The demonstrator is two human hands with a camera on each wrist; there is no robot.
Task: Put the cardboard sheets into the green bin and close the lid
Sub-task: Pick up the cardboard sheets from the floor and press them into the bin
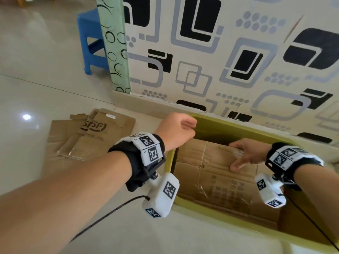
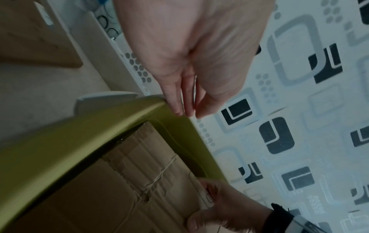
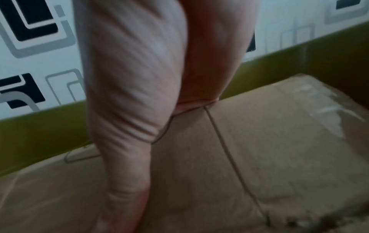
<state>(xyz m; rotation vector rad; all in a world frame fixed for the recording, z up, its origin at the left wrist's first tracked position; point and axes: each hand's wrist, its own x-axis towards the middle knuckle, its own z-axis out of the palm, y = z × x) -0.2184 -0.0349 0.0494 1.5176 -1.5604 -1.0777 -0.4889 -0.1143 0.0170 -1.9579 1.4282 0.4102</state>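
The green bin (image 1: 238, 128) stands open against the wall. A brown cardboard sheet (image 1: 211, 182) lies tilted inside it. My right hand (image 1: 244, 154) grips the sheet's far edge, thumb on top and fingers curled over the edge; the left wrist view shows the same grip (image 2: 217, 203). My left hand (image 1: 179, 129) hovers at the bin's far left corner (image 2: 155, 102) with relaxed fingers (image 2: 179, 100) and holds nothing. In the right wrist view the right hand (image 3: 139, 94) hides part of the sheet (image 3: 269, 157). Several more cardboard sheets (image 1: 91, 138) lie flat on the floor left of the bin.
A patterned wall (image 1: 220, 52) runs right behind the bin. A blue plastic stool (image 1: 91, 39) stands at the back left beside a green patterned post (image 1: 115, 52). Pale tiled floor (image 1: 36, 79) spreads to the left and front.
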